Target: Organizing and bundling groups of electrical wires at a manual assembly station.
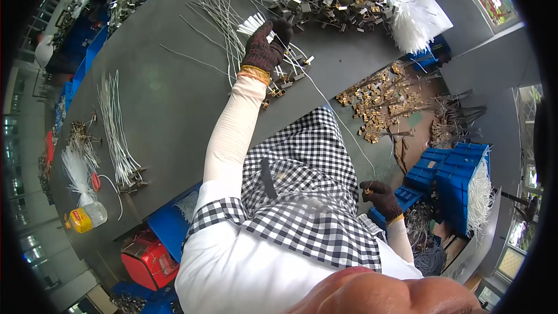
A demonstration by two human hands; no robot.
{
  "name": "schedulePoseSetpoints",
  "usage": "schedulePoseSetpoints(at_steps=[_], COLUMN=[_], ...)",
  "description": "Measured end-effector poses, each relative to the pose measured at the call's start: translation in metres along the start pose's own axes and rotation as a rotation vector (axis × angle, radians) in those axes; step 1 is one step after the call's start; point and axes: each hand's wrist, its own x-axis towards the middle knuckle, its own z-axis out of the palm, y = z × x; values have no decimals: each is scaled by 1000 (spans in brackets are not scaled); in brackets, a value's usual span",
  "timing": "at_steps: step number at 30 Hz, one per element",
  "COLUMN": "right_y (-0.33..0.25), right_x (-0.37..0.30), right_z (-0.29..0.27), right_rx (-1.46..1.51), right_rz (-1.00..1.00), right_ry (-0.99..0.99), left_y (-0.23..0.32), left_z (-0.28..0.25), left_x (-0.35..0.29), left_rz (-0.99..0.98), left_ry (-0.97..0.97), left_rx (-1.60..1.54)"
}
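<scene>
My left hand (266,46), in a dark knitted glove with a yellow cuff, is closed around a bundle of short white tubes (251,24) above the grey table. Beneath it lie thin pale wires (224,32) with small metal end pieces (282,89). Lower and to the right, beside my apron, my right hand (382,199) wears a matching glove and has its fingers closed at the end of a white wire (350,131). A small brass-coloured piece (367,191) shows at those fingertips. The wire stretches in a loose curve up toward my left hand.
Wires with metal blocks (343,9) heap along the table's far side, beside a white strand bundle (410,26). Brass parts (378,102) spread out on the right, above blue crates (459,180). At left are another wire bundle (116,131), a yellow-labelled bottle (87,218) and a red case (150,260).
</scene>
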Motion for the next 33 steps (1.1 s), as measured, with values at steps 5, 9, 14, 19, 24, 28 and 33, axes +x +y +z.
schedulePoseSetpoints(at_steps=[5,9,14,19,24,28,33], right_y=[33,4,-16,-78,-169,-207,-206], right_x=[13,10,42,122,154,152,159], right_z=[-18,-5,20,70,140,155,156], right_rx=[-126,-59,102,139,417,389,363], right_rz=[-123,-35,-24,-376,-506,-535,-500], right_ry=[-59,-37,-42,-70,-155,-174,-145], left_y=[7,2,-16,-48,-71,-43,-32], left_z=[-4,5,10,3,11,-8,1], left_x=[1,-10,-38,-92,-138,-144,-126], left_rz=[66,84,22,-206,-79,828,8], left_ry=[-22,33,3,-106,-45,-608,-218], left_rx=[43,118,208,423,713,2202,604])
